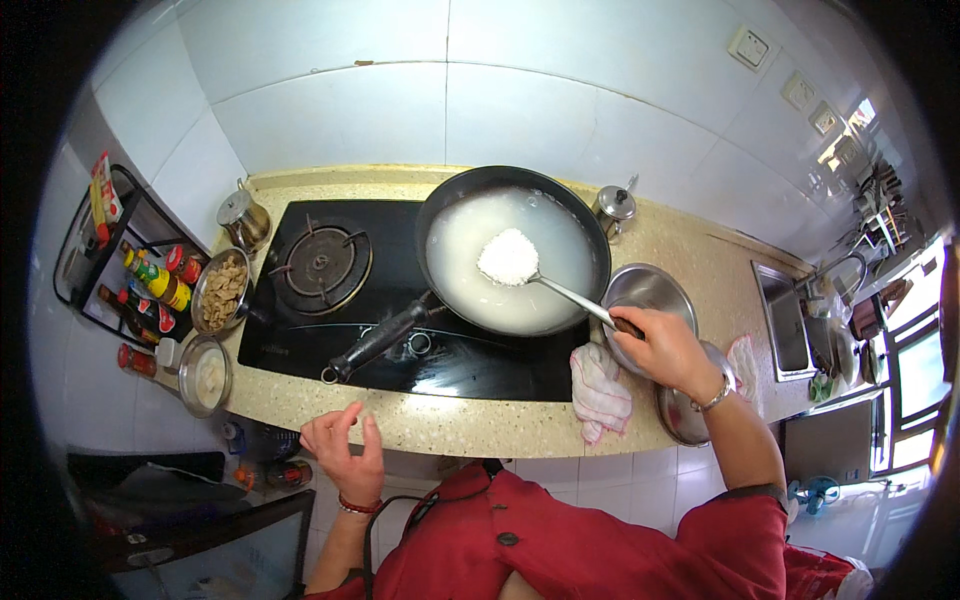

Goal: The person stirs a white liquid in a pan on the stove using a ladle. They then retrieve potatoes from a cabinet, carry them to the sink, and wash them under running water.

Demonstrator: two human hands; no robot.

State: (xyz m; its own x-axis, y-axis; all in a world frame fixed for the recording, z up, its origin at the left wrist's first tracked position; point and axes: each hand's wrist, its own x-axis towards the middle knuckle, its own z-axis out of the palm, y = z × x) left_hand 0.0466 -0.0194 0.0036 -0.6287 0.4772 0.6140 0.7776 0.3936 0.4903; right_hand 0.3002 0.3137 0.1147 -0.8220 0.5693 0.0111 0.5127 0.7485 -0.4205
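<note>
My right hand (664, 349) grips the dark handle of a metal ladle (574, 296). The ladle's bowl holds a heap of white rice grains (509, 258) above cloudy whitish liquid (465, 232) in a black wok (592, 217). The wok stands over the right side of a black glass gas hob (405, 375), its long handle (386, 334) pointing to the front left. Near the counter's front edge, my left hand (346, 450) holds nothing, its fingers apart and slightly bent, a little in front of the wok handle's end.
A steel bowl (675, 296), a round metal lid (679, 420) and a white cloth (600, 390) are right of the hob. To the left are a bowl of brown pieces (223, 289), a bowl with whitish contents (206, 379), a bare burner (321, 262) and a rack of bottles (86, 300).
</note>
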